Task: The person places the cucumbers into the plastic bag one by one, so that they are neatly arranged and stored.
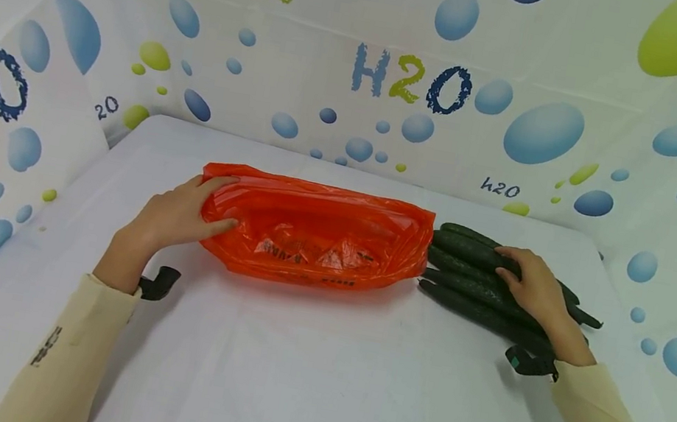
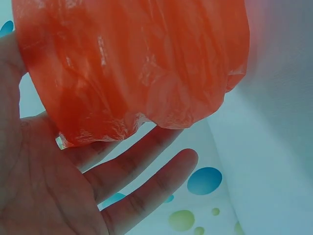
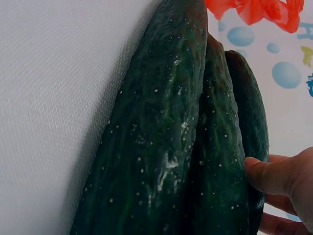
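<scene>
A red plastic bag (image 1: 316,226) with faint dark print lies lengthwise on the table, its edges standing up around a hollow middle. At its left end is my left hand (image 1: 180,211), thumb and forefinger spread over the plastic. In the left wrist view the other fingers (image 2: 146,196) stretch out fairly straight behind the bag's edge. Several dark green cucumbers (image 1: 473,252) lie side by side against the bag's right end. My right hand (image 1: 531,281) grips one of the upper cucumbers; the right wrist view shows the thumb on one side of this cucumber (image 3: 252,103) and fingers on the other.
The table (image 1: 297,376) has a white cloth over it. Behind it and at the sides hangs a white curtain (image 1: 309,64) printed with blue and green drops. A black wrist camera (image 1: 160,283) sits below the left hand, another black one (image 1: 530,362) below the right.
</scene>
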A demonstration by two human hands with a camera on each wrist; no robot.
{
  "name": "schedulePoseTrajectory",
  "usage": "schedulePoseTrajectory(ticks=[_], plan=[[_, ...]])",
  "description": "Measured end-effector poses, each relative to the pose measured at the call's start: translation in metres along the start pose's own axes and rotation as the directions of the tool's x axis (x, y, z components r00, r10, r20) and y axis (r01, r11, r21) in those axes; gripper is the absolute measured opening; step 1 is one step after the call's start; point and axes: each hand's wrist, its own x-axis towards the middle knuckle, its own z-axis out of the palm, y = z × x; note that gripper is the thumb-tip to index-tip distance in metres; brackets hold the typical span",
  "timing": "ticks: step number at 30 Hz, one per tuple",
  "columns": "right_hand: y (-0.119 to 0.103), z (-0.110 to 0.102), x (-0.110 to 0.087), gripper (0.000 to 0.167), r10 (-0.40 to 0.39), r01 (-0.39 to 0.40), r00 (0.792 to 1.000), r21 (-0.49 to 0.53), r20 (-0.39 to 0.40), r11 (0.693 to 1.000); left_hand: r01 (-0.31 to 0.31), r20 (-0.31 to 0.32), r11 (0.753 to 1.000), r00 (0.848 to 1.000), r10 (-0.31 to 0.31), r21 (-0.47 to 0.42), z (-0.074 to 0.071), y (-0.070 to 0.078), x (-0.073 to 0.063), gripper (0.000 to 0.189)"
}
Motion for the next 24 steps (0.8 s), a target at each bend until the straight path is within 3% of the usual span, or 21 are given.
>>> schedulePoseTrajectory(ticks=[6, 13, 24], plan=[[-0.007, -0.007, 0.000, 0.035, -0.013, 0.013, 1.000, 0.014, -0.013, 1.000, 0.008, 0.004, 1.000, 1.000, -0.008, -0.003, 0.001, 0.000, -0.001, 0.082], [-0.014, -0.013, -0.001, 0.036, -0.023, 0.027, 0.997, 0.057, -0.074, 0.998, 0.036, -0.011, 0.999, 0.999, -0.035, 0.027, 0.003, 0.003, 0.002, 0.097], [-0.026, -0.032, 0.008, 0.037, -0.068, 0.083, 0.984, 0.090, -0.164, 0.992, 0.043, -0.011, 0.998, 0.999, -0.043, 0.042, 0.003, 0.004, 0.001, 0.093]])
